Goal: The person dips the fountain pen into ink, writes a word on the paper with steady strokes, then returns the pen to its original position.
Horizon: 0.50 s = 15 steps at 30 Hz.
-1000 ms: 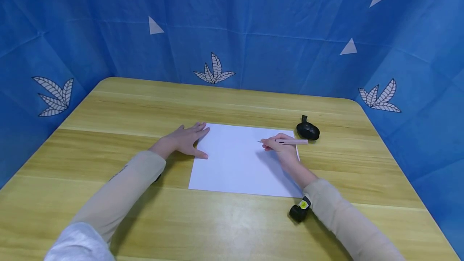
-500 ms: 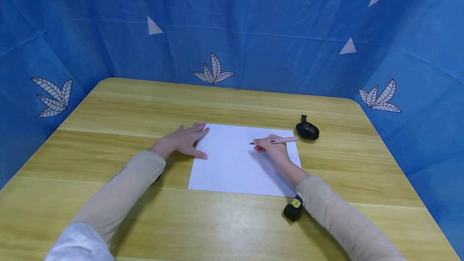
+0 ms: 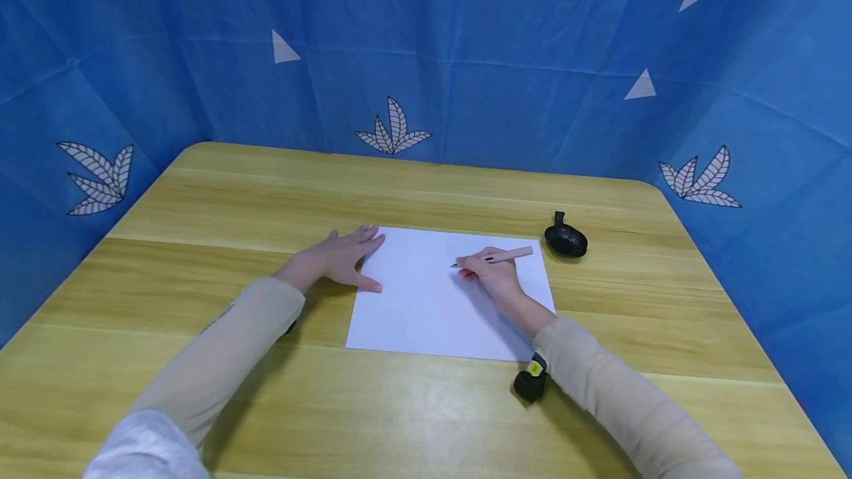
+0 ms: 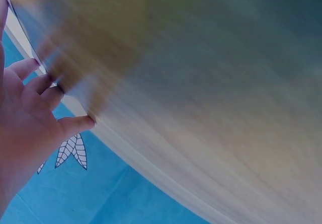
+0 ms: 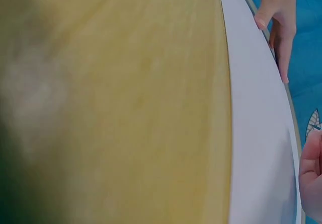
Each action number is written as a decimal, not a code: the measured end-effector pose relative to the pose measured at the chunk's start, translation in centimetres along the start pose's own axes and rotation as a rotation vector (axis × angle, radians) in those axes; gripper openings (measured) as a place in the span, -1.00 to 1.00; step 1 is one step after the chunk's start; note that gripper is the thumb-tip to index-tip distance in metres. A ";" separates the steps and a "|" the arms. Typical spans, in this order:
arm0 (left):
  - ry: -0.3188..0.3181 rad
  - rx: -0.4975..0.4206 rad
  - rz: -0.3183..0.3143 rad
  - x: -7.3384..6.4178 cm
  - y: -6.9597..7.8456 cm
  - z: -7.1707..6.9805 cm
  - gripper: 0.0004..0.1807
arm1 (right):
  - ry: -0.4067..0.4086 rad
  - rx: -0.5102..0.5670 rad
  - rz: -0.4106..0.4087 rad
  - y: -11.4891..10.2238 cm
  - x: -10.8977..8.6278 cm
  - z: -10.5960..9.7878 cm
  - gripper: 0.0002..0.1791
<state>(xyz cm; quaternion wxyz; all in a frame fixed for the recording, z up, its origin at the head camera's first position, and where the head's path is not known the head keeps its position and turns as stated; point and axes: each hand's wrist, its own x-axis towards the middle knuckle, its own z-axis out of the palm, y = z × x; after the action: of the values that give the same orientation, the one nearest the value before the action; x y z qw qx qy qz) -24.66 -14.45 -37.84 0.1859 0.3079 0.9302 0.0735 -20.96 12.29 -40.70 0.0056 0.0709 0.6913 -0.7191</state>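
A sheet of white paper (image 3: 413, 309) lies flat on the wooden table. Fingers spread, my left hand (image 3: 341, 257) rests across its left edge, thumb and fingertips on the sheet. My right hand (image 3: 495, 278) pinches a slim pale pink pen (image 3: 518, 253) over the right half of the paper, its dark tip pointing left and close over the sheet. No marks show on the paper. In the left wrist view the left hand (image 4: 35, 113) has its fingertips at the table's surface. The right wrist view catches only part of the right hand (image 5: 312, 176) at its edge.
A black rounded object (image 3: 566, 241) with a short tab sits just beyond the paper's upper right corner. Below the right wrist hangs a black wrist camera (image 3: 530, 384) with a yellow label. Blue cloth (image 3: 506, 109) printed with leaves and triangles surrounds the wooden table (image 3: 426, 420).
My right hand has moved left over the paper with the pen, whose back end has tipped slightly up in view. The left hand has stayed in place.
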 end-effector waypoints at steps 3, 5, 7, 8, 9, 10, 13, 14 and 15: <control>0.002 0.002 0.002 -0.1 0.1 -0.1 0.08 | -0.007 -0.009 -0.002 0.0 0.1 0.3 -0.83; 0.005 0.001 0.006 -0.1 0.1 -0.2 0.08 | -0.009 -0.027 -0.003 0.0 0.2 0.4 -0.85; 0.005 0.001 0.007 -0.1 0.2 -0.2 0.08 | -0.012 -0.042 0.001 0.1 0.2 0.5 -0.87; 0.004 0.000 0.007 -0.1 0.2 -0.1 0.08 | -0.012 -0.047 0.001 0.1 0.2 0.5 -0.88; 0.003 0.001 0.007 -0.1 0.2 -0.1 0.08 | -0.012 -0.052 0.002 0.1 0.2 0.6 -0.89; 0.001 0.003 0.006 -0.1 0.2 -0.1 0.08 | -0.009 -0.057 0.001 0.1 0.2 0.6 -0.89; -0.004 0.006 0.001 0.0 0.1 -0.1 0.08 | -0.001 -0.074 0.000 0.1 0.2 0.6 -0.88; -0.005 0.005 0.001 0.0 0.1 -0.1 0.08 | 0.002 -0.079 -0.001 0.1 0.2 0.6 -0.88; -0.004 0.002 0.001 0.0 0.1 0.0 0.08 | 0.003 -0.085 -0.002 0.1 0.2 0.6 -0.88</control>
<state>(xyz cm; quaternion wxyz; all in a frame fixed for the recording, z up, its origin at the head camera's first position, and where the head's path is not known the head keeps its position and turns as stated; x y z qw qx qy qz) -24.60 -14.35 -37.76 0.1875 0.3088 0.9297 0.0718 -21.18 11.68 -40.77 0.0068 0.0708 0.7213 -0.6890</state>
